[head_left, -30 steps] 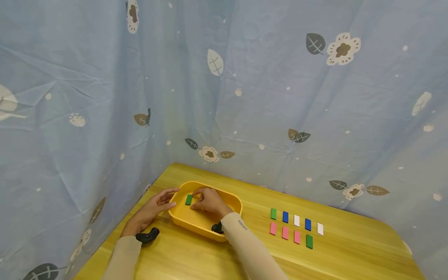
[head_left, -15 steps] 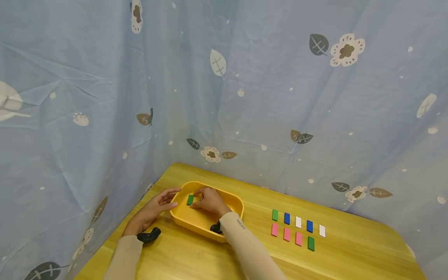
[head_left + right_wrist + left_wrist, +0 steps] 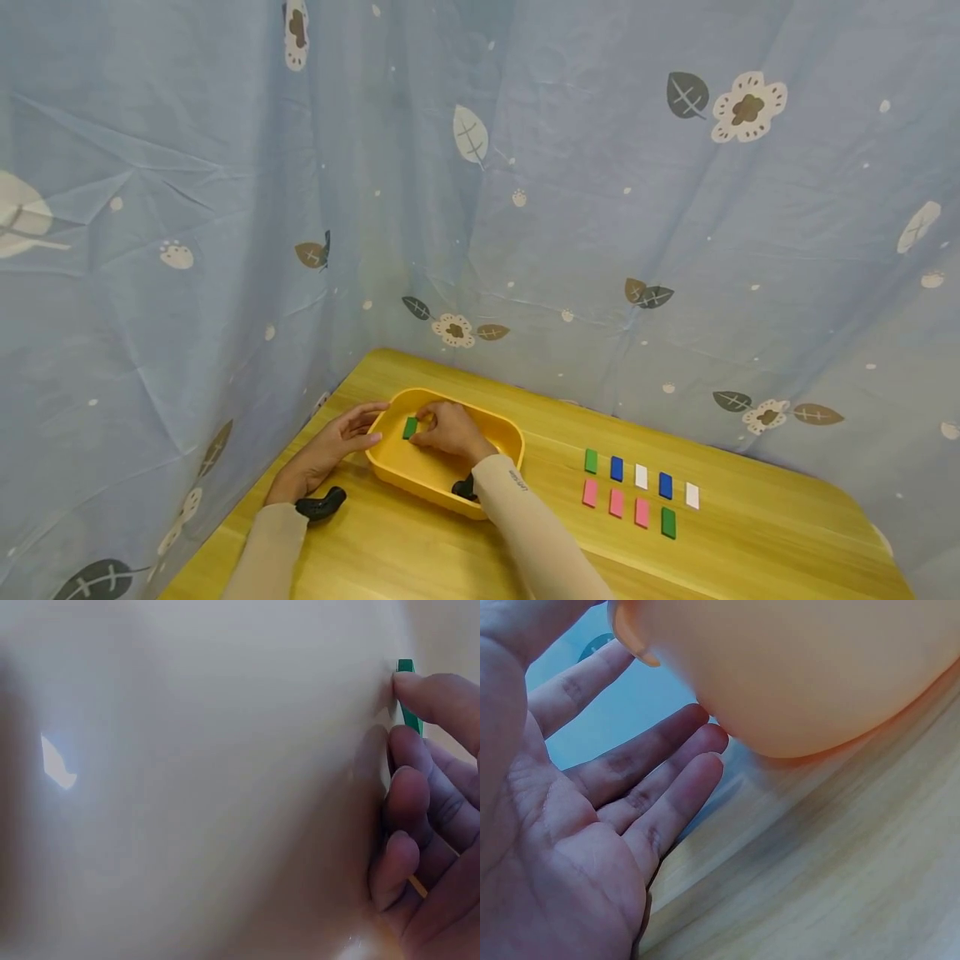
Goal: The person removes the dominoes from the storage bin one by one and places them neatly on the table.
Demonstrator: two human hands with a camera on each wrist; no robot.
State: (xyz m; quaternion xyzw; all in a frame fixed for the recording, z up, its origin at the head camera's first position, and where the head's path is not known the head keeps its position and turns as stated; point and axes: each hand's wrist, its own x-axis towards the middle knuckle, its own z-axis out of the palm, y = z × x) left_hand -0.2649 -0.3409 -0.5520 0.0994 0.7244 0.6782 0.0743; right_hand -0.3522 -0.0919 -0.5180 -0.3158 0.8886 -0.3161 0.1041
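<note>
A yellow plastic tub (image 3: 420,479) stands near the left end of the table. My right hand (image 3: 450,429) reaches into it, thumb and finger pinching a small flat green block (image 3: 409,428) at its left end. The right wrist view shows that green block (image 3: 412,720) edge-on at the fingertips, the other fingers curled close to the tub's floor. My left hand (image 3: 337,442) rests at the tub's left end. In the left wrist view its fingers (image 3: 686,791) are nearly straight, spread, with tips at the tub's outer wall (image 3: 802,682).
Right of the tub, two rows of flat blocks lie on the wooden table (image 3: 757,533): pink (image 3: 616,502), white (image 3: 692,496), blue (image 3: 665,486) and green (image 3: 668,523). A black device (image 3: 321,505) sits at the left wrist. A patterned blue curtain (image 3: 555,250) encloses the table's back and left.
The head view has shifted slightly, so everything sits a little further right. Both hands, the tub and the green block keep nearly the same places relative to each other.
</note>
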